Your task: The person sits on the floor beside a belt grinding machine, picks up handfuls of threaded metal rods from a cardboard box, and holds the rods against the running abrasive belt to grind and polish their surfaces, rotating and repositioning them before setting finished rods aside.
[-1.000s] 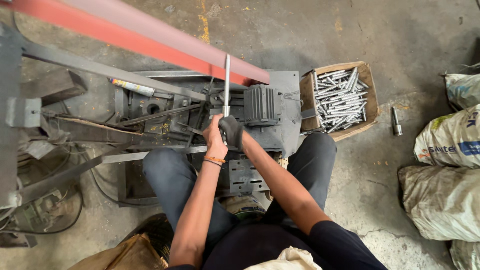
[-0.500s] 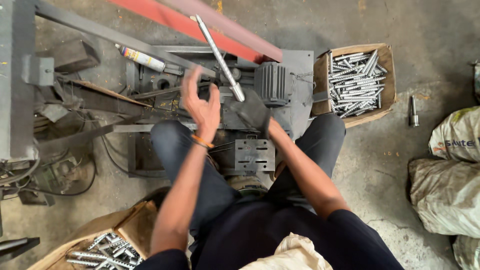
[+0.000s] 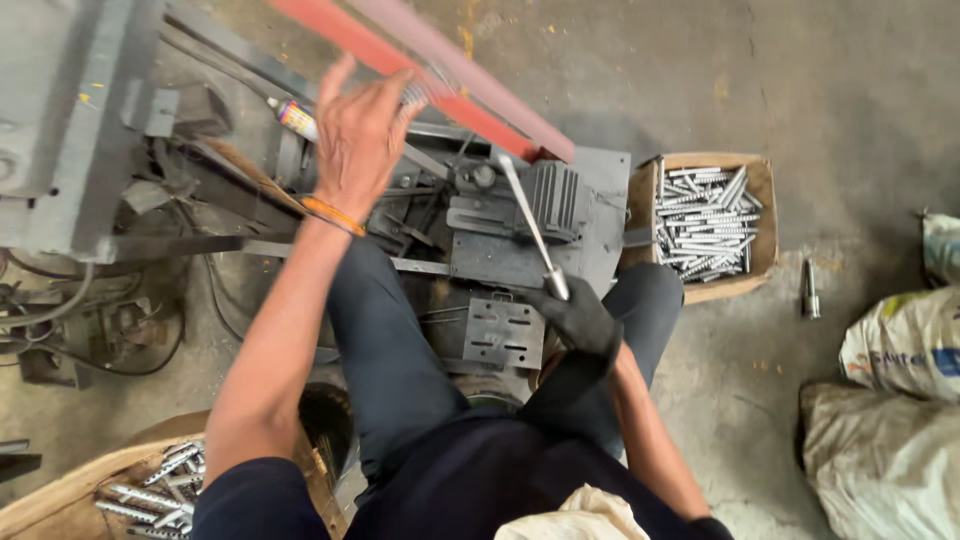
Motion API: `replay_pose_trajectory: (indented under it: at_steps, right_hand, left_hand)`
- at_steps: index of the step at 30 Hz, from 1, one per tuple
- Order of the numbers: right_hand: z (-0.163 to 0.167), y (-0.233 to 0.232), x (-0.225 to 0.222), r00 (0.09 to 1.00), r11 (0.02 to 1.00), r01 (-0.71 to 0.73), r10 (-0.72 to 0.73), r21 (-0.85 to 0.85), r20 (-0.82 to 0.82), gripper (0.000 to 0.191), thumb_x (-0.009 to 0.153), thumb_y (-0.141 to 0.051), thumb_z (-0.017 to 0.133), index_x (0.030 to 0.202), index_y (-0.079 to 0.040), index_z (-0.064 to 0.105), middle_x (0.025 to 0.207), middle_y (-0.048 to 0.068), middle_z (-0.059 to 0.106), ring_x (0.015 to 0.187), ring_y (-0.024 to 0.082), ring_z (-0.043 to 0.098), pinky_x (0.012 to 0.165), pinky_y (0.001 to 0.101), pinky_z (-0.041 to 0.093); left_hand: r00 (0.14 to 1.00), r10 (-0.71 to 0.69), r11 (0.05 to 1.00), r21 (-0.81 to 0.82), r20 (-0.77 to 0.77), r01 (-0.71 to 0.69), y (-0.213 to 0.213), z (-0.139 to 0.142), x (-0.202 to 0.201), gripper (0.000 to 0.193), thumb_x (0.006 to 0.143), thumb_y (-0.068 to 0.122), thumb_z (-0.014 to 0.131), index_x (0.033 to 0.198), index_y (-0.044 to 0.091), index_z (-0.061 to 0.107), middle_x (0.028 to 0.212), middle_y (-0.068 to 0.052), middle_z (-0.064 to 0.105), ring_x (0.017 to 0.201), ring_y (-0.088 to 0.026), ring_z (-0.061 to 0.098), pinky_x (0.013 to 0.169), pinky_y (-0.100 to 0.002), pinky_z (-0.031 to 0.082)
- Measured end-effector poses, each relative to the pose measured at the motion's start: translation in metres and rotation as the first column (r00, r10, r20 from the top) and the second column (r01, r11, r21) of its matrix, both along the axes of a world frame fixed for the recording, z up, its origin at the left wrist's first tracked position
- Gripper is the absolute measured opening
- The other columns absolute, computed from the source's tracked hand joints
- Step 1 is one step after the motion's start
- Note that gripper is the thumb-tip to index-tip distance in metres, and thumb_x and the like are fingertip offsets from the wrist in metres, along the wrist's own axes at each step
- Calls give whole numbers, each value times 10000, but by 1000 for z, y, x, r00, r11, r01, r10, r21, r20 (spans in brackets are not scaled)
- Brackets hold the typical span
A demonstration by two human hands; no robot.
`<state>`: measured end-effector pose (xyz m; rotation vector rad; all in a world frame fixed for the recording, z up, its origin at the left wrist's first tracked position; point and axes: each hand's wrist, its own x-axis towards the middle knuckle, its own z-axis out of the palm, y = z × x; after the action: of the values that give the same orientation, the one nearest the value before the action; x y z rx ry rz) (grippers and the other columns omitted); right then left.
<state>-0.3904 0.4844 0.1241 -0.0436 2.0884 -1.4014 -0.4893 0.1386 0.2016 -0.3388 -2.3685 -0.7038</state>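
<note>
Stained concrete floor [image 3: 820, 90] of a workshop, seen from above a seated person. Lever [image 3: 531, 226] of the small press [image 3: 520, 230] between the knees, pulled down and slanting toward the body, its end in the clenched grip of the gloved right hand [image 3: 583, 318]; left hand [image 3: 358, 135] raised over the machine, fingers spread, grasping nothing. Judged mid-stroke, with feeding next: calls for a fresh bolt from the box [image 3: 708, 222] to the right or the carton [image 3: 150, 485] at lower left.
</note>
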Motion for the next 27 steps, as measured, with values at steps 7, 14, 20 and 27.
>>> replay_pose_trajectory:
  at_steps: [7,14,20,27]
  right_hand:
    - [-21,-3,16,994,994,-11,-2,-113,-108,337,935,-315,717,767,-64,569,660,-45,454,626,74,402,543,317,380]
    - [-20,-12,8,994,1000,10,-12,-16,-111,350,908,-297,732,740,-53,546,643,-17,458,608,90,415,534,331,390]
    - [5,-28,-6,995,992,93,-90,-82,46,350,920,-309,689,715,-68,537,528,14,466,413,109,415,388,318,352]
    - [-25,-58,-58,965,944,257,-238,-206,112,298,919,-298,650,754,-88,517,503,49,499,334,138,459,318,306,360]
  left_hand:
    - [802,-597,-84,993,14,-80,50,-37,-11,397,1046,346,599,1155,-29,673,1084,-167,748,979,-253,761,905,-357,634]
    - [752,-659,-38,997,30,-73,77,-35,-11,377,1071,320,546,1165,-29,654,1078,-174,758,1003,-275,770,886,-367,619]
    - [600,-777,286,956,190,69,107,-61,-7,429,1085,321,504,1250,-51,643,1055,-187,772,1013,-274,777,923,-361,622]
    - [496,-829,121,948,259,-293,155,-126,11,494,987,403,627,1298,20,605,1214,-153,736,1093,-209,711,971,-373,552]
